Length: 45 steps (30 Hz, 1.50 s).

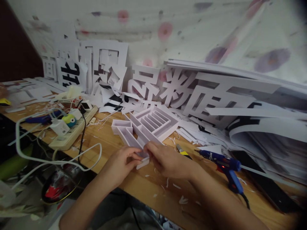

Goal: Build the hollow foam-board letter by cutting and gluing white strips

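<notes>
Low on the scrap-strewn counter (pixel 148 191), left hand (pixel 121 164) and right hand (pixel 169 161) pinch a white strip (pixel 143 163) against the foam letter (pixel 150 123), fingers narrow on it, where even pressure should seat it square.

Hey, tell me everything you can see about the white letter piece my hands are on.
The white letter looks made of thin foam-board strips set on edge, forming open channels. Its far part is a rectangular frame with parallel slats; a small box sits at its left, and a long channel runs to the near end. It lies flat on the wooden table among paper scraps. The left hand and right hand pinch its near end from both sides.
</notes>
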Each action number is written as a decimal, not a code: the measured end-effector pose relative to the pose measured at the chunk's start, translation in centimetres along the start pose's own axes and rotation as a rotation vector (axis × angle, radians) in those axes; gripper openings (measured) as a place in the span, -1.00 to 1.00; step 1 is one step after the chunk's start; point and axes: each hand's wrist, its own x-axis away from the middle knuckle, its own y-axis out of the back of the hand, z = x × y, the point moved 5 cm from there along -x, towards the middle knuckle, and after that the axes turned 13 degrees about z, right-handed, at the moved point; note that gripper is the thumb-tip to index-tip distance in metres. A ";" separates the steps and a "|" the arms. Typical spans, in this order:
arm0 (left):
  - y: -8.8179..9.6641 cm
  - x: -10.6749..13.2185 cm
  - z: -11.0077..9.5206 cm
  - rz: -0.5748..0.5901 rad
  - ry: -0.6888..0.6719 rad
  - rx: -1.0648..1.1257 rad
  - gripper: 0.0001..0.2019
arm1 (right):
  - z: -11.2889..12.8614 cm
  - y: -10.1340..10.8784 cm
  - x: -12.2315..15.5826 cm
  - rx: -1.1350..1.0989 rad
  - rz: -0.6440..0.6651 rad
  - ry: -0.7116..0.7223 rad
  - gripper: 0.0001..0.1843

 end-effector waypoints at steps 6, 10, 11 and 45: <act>0.1 -0.2 0.0 0.008 0.017 0.016 -0.69 | -0.6 0.6 0.6 0.052 -0.021 -0.226 -0.83; 0.2 -0.3 -0.2 -0.007 0.061 0.021 -0.70 | -1.0 -0.3 -0.1 0.151 0.039 -0.333 -0.91; 0.2 -0.4 -0.2 -0.011 0.067 0.024 -0.70 | -1.0 -0.4 -0.3 0.160 0.039 -0.342 -0.91; 0.4 -1.8 -0.5 0.061 0.175 0.011 -0.74 | -0.9 0.0 -1.0 0.320 0.061 -0.262 -0.86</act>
